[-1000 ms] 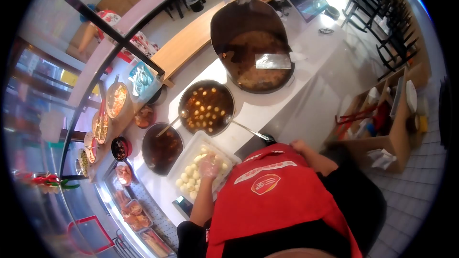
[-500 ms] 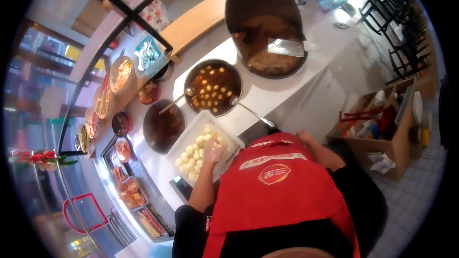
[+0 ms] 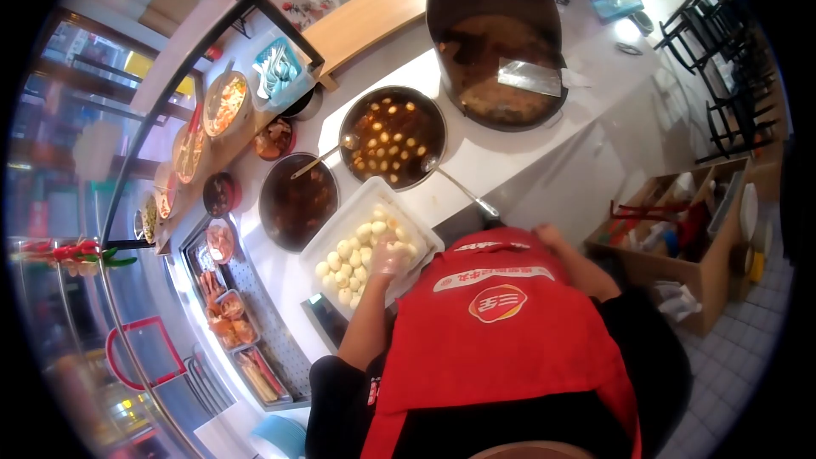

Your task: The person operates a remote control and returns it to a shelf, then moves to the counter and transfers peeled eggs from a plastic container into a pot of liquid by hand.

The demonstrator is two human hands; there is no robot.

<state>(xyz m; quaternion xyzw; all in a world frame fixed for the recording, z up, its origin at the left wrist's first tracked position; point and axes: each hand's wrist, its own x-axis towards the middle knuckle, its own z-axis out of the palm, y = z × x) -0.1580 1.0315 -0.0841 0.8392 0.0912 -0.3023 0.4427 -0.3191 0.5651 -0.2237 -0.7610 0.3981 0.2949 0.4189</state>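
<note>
My left hand (image 3: 392,258), in a clear plastic glove, reaches into a white plastic tub (image 3: 310,245) of peeled eggs (image 3: 344,265). It touches the eggs on the tub's right side; its fingers are blurred among them, so their grip is unclear. My right hand (image 3: 546,235) is by the right upper edge of my red apron (image 3: 459,348), its fingers mostly hidden. Beyond the tub stands a round pot (image 3: 350,112) of dark broth with several eggs floating in it. A ladle (image 3: 466,193) rests on that pot's near rim, its handle pointing towards me.
Left of the egg pot is another pot of dark broth (image 3: 293,208), with a second ladle (image 3: 319,161) across the two. A large dark vessel (image 3: 493,42) stands behind. Bowls of food (image 3: 227,106) line the left; a divided wooden box (image 3: 650,263) is at right.
The whole view has shifted slightly, with the counter now further right and higher. My left hand stays among the eggs in the tub; my right hand stays beside the apron.
</note>
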